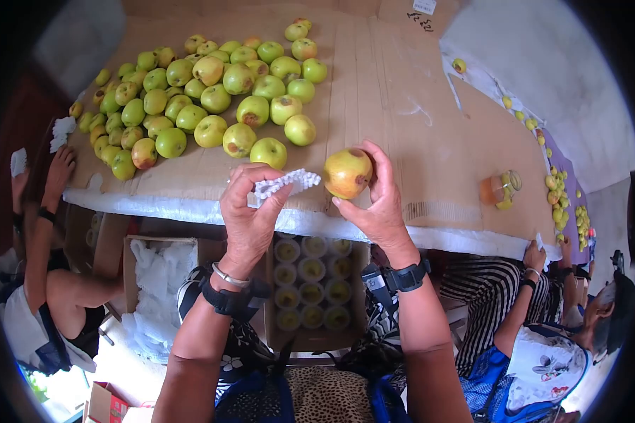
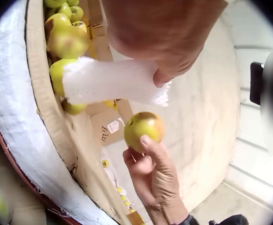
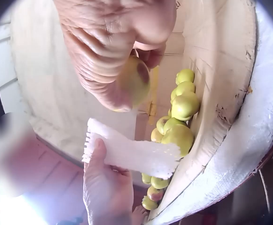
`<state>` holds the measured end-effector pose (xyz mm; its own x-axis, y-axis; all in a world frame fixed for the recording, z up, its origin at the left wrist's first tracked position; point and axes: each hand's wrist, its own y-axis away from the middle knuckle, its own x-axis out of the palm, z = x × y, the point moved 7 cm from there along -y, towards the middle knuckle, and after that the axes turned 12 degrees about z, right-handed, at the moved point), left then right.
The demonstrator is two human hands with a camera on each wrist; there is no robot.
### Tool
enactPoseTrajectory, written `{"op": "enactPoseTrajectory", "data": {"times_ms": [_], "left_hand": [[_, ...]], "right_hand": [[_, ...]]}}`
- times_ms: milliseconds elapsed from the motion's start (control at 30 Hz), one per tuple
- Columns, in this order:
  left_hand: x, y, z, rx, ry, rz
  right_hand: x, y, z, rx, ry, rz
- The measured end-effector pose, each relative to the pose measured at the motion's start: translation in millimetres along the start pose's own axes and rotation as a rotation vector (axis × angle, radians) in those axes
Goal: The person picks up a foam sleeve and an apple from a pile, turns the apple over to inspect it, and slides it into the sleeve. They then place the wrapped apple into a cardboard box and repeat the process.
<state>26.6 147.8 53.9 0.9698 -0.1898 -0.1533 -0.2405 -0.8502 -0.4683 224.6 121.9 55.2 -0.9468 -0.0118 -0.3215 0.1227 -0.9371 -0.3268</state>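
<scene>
My left hand point(image 1: 249, 222) pinches a white foam fruit net point(image 1: 293, 182) near one end, between thumb and fingers. In the left wrist view the net point(image 2: 108, 82) hangs out flat and long. My right hand point(image 1: 382, 211) grips a yellow-green apple point(image 1: 347, 173) with a reddish blush and a brown spot, thumb below and fingers behind. The apple is held just right of the net's open end, above the front edge of the cardboard-covered table point(image 1: 388, 106). In the right wrist view, the fingers partly hide the apple point(image 3: 138, 82).
Many green apples point(image 1: 215, 99) are heaped at the table's back left. Below the edge stand a box point(image 1: 317, 340) of netted apples and a box of foam nets point(image 1: 164, 271). A jar point(image 1: 499, 189) stands at right. Other people's hands point(image 1: 60, 169) rest along the table edge.
</scene>
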Motion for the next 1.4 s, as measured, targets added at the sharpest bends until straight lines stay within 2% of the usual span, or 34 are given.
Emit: {"op": "enactPoseTrajectory", "data": {"times_ms": [67,167,267,367,467,567,600,700,800,1000,1100,1233,1333,1400], "left_hand": [[-3,-3,-21,0.162,-0.209,-0.055],[3,-2,-24,0.157,-0.194,-0.073],[16,3,2,-0.122,0.006,0.000],[32,-2,5,-0.055,0.323,0.037],[44,1,20,-0.151,0.521,0.117],[52,-1,15,-0.099,0.565,0.071],[55,-2,13,-0.115,0.546,0.127],[55,-5,19,-0.182,0.831,0.125],[51,-6,26,-0.212,0.630,0.075],[39,-14,16,-0.061,0.753,-0.017],[41,-15,19,-0.105,0.835,-0.045],[54,-11,23,-0.072,0.755,0.084],[67,-12,15,0.008,0.611,0.222],[71,-11,16,-0.075,0.692,0.241]], "right_hand": [[0,0,-1,-0.001,-0.032,0.004],[-6,4,2,-0.030,-0.033,-0.011],[-11,10,-8,-0.025,-0.583,-0.151],[-11,16,-22,0.152,-0.966,-0.123],[-16,18,-33,0.142,-1.110,-0.118],[-15,19,-41,0.259,-1.016,-0.159],[-16,19,-39,0.254,-1.014,-0.166],[-19,17,-36,0.211,-0.996,-0.154],[-21,14,-28,0.187,-0.877,-0.100],[5,18,-1,0.079,-1.159,0.253],[24,22,13,0.100,-0.951,0.413],[29,19,14,0.104,-0.808,0.377],[29,21,10,0.131,-0.859,0.304],[25,21,-1,0.162,-0.895,0.232]]}}
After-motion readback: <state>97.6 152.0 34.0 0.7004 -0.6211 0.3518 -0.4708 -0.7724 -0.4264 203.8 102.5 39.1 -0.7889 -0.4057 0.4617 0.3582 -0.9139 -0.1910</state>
